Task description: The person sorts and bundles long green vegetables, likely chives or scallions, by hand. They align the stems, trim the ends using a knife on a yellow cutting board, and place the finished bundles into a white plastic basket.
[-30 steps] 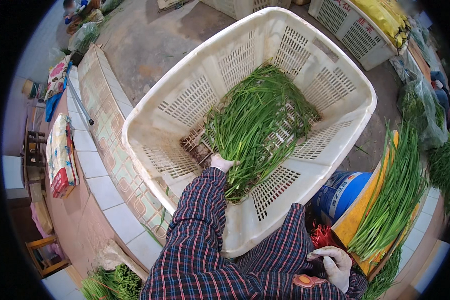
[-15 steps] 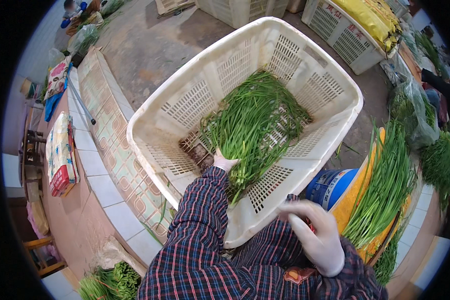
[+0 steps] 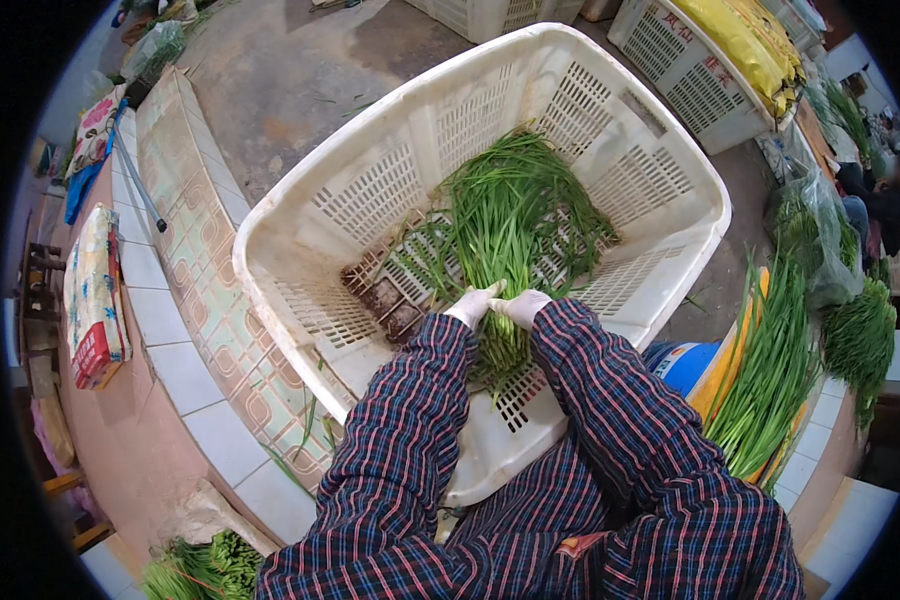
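Observation:
A bunch of long green chives (image 3: 505, 220) lies in a big white plastic crate (image 3: 300, 215) in front of me. Its leaves fan out over the slatted bottom, and the stem ends point toward me. My left hand (image 3: 473, 304), in a thin whitish glove, is closed on the bunch's left side near the stems. From the right, my right hand (image 3: 522, 307), gloved alike, grips the same spot, the two hands meeting over the stems. Part of the fingers is hidden among the stems.
On a yellow-covered board (image 3: 758, 310) to my right lie more loose chives (image 3: 770, 370), beside a blue bucket (image 3: 685, 365). Bundled greens (image 3: 205, 570) sit at lower left. Another white crate (image 3: 680, 75) with yellow sacking stands far right; a person (image 3: 890, 205) is at the right edge.
My right hand has come from above my lap, outside the crate, onto the chives. My left hand has shifted slightly right, and the bunch is drawn narrower at the grip.

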Demonstrator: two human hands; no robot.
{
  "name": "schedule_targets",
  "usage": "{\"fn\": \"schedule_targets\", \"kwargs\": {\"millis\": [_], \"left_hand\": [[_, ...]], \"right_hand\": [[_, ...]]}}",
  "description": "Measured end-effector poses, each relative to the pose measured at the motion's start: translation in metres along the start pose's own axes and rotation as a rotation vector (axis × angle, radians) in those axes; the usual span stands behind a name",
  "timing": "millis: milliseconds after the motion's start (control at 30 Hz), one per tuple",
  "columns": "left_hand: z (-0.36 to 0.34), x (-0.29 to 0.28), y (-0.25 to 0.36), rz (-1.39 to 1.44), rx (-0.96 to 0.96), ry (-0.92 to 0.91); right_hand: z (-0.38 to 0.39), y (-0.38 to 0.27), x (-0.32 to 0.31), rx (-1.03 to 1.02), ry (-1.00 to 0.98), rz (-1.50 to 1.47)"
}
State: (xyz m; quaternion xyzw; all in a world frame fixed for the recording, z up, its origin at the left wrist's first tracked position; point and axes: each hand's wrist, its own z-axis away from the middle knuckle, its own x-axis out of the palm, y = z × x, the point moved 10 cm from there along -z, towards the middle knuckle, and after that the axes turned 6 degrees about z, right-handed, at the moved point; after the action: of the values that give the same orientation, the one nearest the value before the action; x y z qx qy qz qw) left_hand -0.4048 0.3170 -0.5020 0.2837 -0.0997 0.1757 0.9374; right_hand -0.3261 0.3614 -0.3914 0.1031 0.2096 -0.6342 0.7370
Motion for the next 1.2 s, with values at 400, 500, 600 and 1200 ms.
{"fn": "schedule_targets", "kwargs": {"millis": [400, 500, 600, 1200], "left_hand": [[0.048, 0.059, 0.059, 0.218, 0.096, -0.283], [0.062, 0.059, 0.065, -0.060, 0.025, -0.222], [0.054, 0.001, 0.072, 0.030, 0.170, 0.072], [0.032, 0.059, -0.009, 0.582, -0.018, -0.103]], "right_hand": [[-0.030, 0.052, -0.011, 0.156, -0.045, 0.045], [-0.069, 0.045, 0.003, -0.133, -0.052, 0.098], [-0.063, 0.056, 0.001, -0.023, -0.088, -0.002], [-0.027, 0.055, -0.024, 0.121, 0.010, 0.104]]}}
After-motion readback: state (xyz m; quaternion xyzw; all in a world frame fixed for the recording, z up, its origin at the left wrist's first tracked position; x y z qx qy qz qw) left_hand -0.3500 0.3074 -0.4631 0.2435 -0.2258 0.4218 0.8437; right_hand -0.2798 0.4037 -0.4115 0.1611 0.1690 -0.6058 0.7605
